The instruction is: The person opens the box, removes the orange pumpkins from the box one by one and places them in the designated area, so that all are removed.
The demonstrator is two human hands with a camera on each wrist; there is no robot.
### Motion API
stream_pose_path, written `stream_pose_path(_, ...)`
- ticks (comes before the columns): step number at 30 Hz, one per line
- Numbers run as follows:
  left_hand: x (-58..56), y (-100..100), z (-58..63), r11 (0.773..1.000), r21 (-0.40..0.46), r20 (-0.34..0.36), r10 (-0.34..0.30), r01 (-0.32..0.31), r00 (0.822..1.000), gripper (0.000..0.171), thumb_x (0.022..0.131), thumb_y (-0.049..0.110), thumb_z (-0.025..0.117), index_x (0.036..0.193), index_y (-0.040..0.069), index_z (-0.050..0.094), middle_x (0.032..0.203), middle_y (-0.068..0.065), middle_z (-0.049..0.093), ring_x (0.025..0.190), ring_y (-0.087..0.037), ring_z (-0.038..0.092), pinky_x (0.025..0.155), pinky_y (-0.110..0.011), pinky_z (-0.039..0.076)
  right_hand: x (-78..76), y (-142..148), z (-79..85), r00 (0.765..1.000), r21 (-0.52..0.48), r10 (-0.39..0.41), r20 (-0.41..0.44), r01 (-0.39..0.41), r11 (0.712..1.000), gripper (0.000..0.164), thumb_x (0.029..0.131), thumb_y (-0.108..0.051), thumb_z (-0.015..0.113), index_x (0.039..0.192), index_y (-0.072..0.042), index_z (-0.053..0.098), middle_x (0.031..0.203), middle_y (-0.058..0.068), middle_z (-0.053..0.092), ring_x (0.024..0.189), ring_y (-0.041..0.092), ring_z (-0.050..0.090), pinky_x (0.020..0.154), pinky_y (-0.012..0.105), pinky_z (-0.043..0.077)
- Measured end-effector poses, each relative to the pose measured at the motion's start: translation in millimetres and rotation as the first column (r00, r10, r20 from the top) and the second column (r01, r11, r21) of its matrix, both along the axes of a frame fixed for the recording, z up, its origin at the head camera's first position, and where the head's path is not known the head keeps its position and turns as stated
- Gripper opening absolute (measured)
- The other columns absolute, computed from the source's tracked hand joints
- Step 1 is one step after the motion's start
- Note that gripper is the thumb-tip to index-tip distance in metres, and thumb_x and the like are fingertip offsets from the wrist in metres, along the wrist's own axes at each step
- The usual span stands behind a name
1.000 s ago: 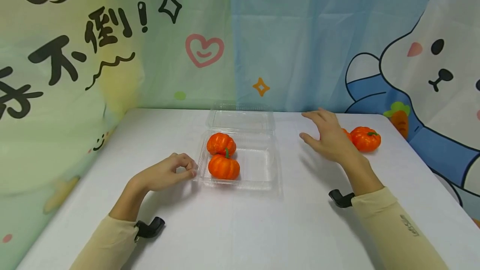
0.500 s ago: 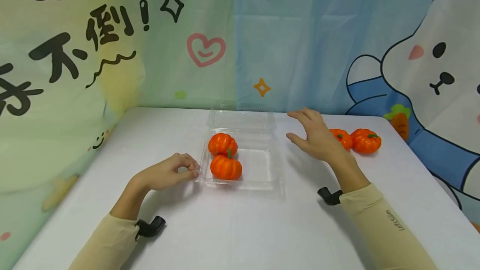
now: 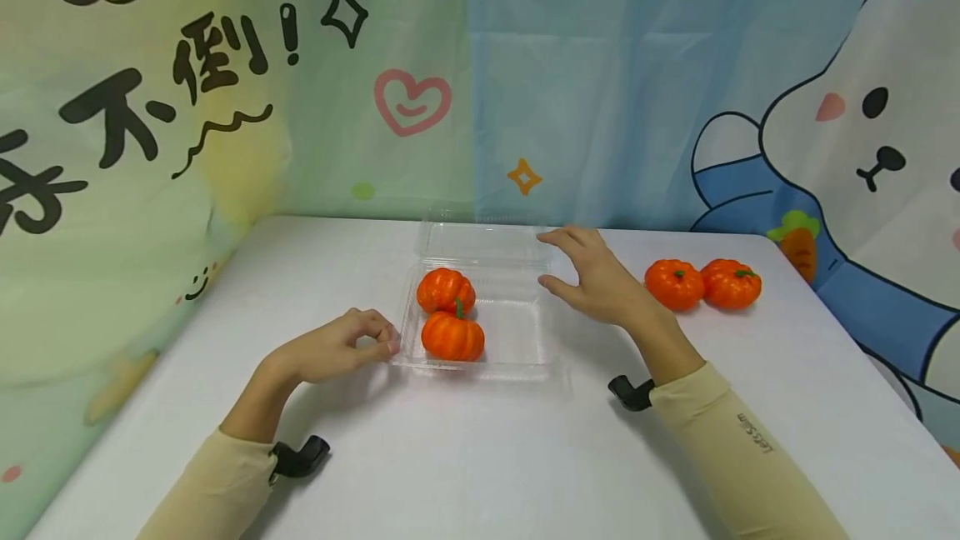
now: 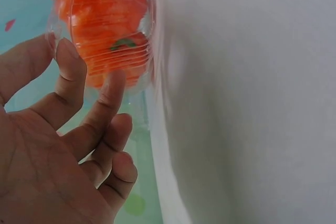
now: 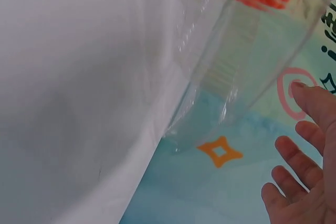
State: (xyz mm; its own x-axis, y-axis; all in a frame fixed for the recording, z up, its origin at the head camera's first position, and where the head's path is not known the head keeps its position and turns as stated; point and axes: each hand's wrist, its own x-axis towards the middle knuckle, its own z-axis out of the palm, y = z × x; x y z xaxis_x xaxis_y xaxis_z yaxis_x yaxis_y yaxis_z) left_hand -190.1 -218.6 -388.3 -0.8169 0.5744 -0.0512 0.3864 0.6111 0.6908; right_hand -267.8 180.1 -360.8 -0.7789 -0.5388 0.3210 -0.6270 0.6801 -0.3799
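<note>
A clear plastic clamshell box lies open on the table, its lid folded back toward the curtain. Inside, on the left half, sit two small orange pumpkins, a rear one and a front one. My left hand pinches the box's left rim near the front corner; in the left wrist view, the thumb and index finger meet at the plastic edge. My right hand holds nothing and hovers by the right side of the box, thumb and fingers spread apart.
Two more orange pumpkins, one beside the other, rest at the right rear of the white table. A printed curtain hangs behind the table. Each wrist carries a black mount.
My right hand has moved left from the loose pumpkins to the box's right edge, uncovering the nearer pumpkin. The left hand keeps its place on the rim.
</note>
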Motion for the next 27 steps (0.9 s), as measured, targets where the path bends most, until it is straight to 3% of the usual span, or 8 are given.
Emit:
stream_pose_path(9, -1.5, 1, 0.6, 1.0, 0.002, -0.014, -0.014, 0.014, 1.0, 0.02, 0.103, 0.026, 0.06, 0.092, 0.015, 0.073, 0.117, 0.001, 0.065, 0.115, -0.025, 0.048, 0.099, -0.048, 0.037, 2.0, -23, -4.8, 0.994, -0.005, 0.108, 0.008, -0.108, 0.994, 0.06, 0.095, -0.026, 0.075, 0.148, -0.011, 0.051, 0.147, 0.015, 0.048, 0.138, 0.036, 0.041, 0.113, 0.058, 0.037)
stream_pose_path(27, -8.0, 10, 2.3, 0.999, -0.029, -0.01, -0.024, 0.024, 1.0, 0.023, 0.102, 0.026, 0.061, 0.086, 0.015, 0.073, 0.116, 0.0, 0.065, 0.115, -0.026, 0.048, 0.099, -0.047, 0.036, -5.2, -54, -2.3, 0.972, 0.02, 0.235, 0.028, -0.236, 0.972, 0.06, 0.094, -0.023, 0.077, 0.148, -0.012, 0.053, 0.145, 0.011, 0.051, 0.136, 0.03, 0.048, 0.113, 0.05, 0.041)
